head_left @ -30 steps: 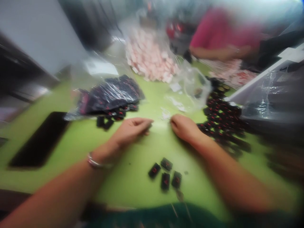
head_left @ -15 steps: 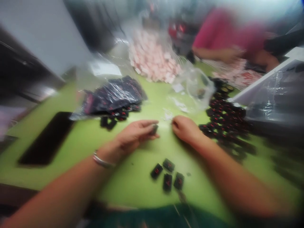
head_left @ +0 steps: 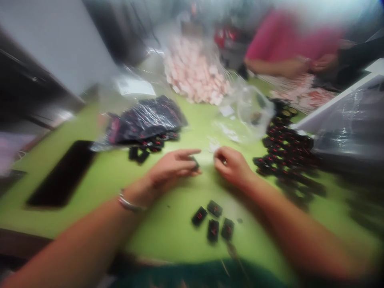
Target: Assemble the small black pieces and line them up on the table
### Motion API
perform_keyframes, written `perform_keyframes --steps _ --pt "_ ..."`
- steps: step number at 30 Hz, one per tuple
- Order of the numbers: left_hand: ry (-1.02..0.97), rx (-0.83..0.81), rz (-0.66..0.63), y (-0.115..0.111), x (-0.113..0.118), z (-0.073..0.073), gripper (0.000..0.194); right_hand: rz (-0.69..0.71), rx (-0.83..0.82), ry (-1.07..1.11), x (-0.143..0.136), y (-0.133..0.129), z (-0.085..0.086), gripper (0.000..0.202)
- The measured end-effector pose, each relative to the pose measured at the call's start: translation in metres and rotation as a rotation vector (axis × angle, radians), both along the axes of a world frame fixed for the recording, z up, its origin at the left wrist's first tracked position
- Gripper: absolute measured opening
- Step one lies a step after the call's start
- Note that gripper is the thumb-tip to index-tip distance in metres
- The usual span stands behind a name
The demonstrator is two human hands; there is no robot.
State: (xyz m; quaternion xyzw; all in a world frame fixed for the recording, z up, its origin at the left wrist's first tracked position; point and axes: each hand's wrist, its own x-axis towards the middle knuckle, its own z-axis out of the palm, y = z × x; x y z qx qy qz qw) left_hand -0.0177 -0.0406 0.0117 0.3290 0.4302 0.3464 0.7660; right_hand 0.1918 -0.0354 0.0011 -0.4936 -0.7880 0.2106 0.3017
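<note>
My left hand (head_left: 175,166), with a bracelet at the wrist, grips a small dark piece (head_left: 195,163) between thumb and fingers, its index finger stretched out. Across a narrow gap, my right hand (head_left: 232,164) is closed in a pinch beside some small white bits (head_left: 213,145); what its fingertips hold is too small to name. Nearer my body, several black pieces with red marks (head_left: 213,231) lie on the green table (head_left: 162,236).
A clear bag of dark pieces (head_left: 147,120) and a black flat slab (head_left: 61,174) lie left. Pink-white pieces (head_left: 195,72) fill a bag behind. Right are a heap of black pieces (head_left: 282,148) and a plastic-covered box (head_left: 351,116). A person in pink (head_left: 279,44) works opposite.
My left index finger has straightened further over the dark piece. The fingers of my right hand have shifted slightly. Across the table, the other person's hands have come together.
</note>
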Motion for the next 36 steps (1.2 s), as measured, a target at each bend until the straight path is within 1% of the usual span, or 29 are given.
perform_keyframes --steps 2,6,7,9,12,14,17,19,20,22,24,28,31,36 --pt "0.003 -0.008 0.034 0.0 0.0 0.001 0.051 0.036 -0.109 0.108 -0.004 -0.004 0.006 0.008" --pt "-0.016 0.03 0.111 0.001 0.001 -0.003 0.04 0.214 -0.462 0.278 -0.018 -0.02 0.014 0.006" --pt "-0.021 0.045 0.122 0.001 0.002 -0.004 0.038 0.241 -0.524 0.305 -0.021 -0.023 0.014 0.005" --pt "-0.027 0.064 0.114 0.0 0.003 -0.006 0.036 0.241 -0.561 0.337 -0.025 -0.028 0.012 0.005" --pt "0.006 0.076 0.049 -0.001 0.003 -0.008 0.033 0.177 -0.48 0.356 -0.026 -0.03 0.008 0.004" --pt "0.014 0.097 0.006 -0.001 0.002 -0.008 0.034 0.161 -0.435 0.377 -0.026 -0.03 0.009 0.003" --pt "-0.076 0.102 -0.054 -0.002 0.002 -0.007 0.049 0.159 -0.414 0.424 -0.025 -0.029 0.013 0.005" --pt "-0.15 0.066 -0.091 -0.004 0.003 -0.005 0.057 0.118 -0.37 0.437 -0.024 -0.028 0.015 0.008" --pt "-0.175 0.045 -0.109 -0.005 0.004 -0.005 0.057 0.082 -0.326 0.431 -0.024 -0.027 0.015 0.009" --pt "-0.194 0.011 -0.135 -0.006 0.006 -0.004 0.049 0.001 -0.197 0.394 -0.022 -0.026 0.013 0.009" --pt "-0.194 -0.014 -0.144 -0.007 0.008 -0.004 0.041 -0.037 -0.064 0.328 -0.021 -0.025 0.008 0.009" --pt "-0.197 -0.029 -0.149 -0.008 0.009 -0.007 0.033 0.001 0.131 0.187 -0.018 -0.025 -0.002 0.01" --pt "-0.191 -0.02 -0.171 -0.008 0.01 -0.009 0.03 0.036 0.254 0.119 -0.017 -0.026 -0.003 0.01" --pt "-0.2 -0.017 -0.178 -0.008 0.01 -0.011 0.029 0.088 0.343 0.054 -0.017 -0.026 -0.001 0.011"
